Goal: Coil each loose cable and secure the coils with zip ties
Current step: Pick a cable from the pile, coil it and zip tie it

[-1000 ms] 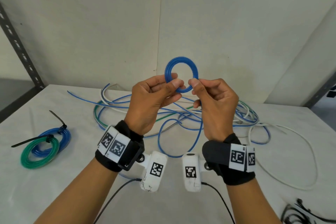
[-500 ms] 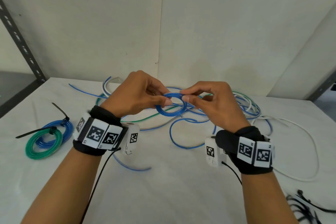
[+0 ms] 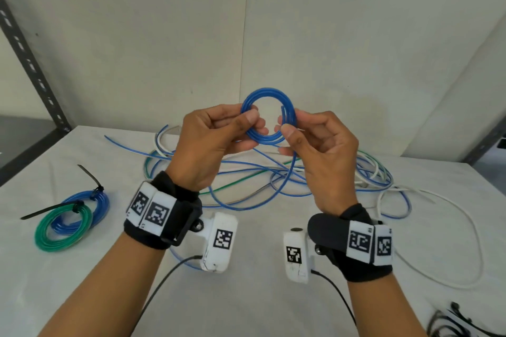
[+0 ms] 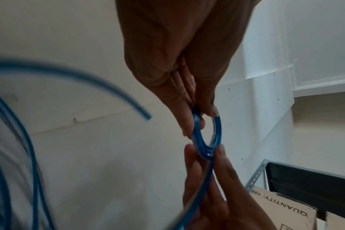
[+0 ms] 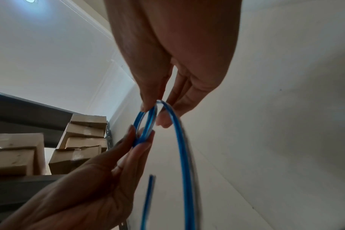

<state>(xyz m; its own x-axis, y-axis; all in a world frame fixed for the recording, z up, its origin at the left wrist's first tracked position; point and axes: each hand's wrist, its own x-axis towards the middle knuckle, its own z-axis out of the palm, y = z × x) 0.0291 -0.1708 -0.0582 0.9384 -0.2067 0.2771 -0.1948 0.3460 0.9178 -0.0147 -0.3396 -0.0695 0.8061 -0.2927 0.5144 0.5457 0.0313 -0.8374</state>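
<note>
Now both hands, the left hand [image 3: 210, 142] and right hand [image 3: 319, 150], pinch the small ring of thin blue plastic cable [image 3: 268, 115] held up above the white table [image 3: 260, 295], so I think the coiling step is on, and next more loose tail needs winding in.

Both forearms are reaching forward, wrists raised side by side. The left hand [image 3: 210, 142] is pinching the coil [image 3: 268, 115] between thumb and fingers, and the right hand [image 3: 320, 150] is pinching its opposite side.

Storeroom: metal shelving [image 5: 108, 135], stacked cardboard boxes [image 5: 83, 140]
</note>
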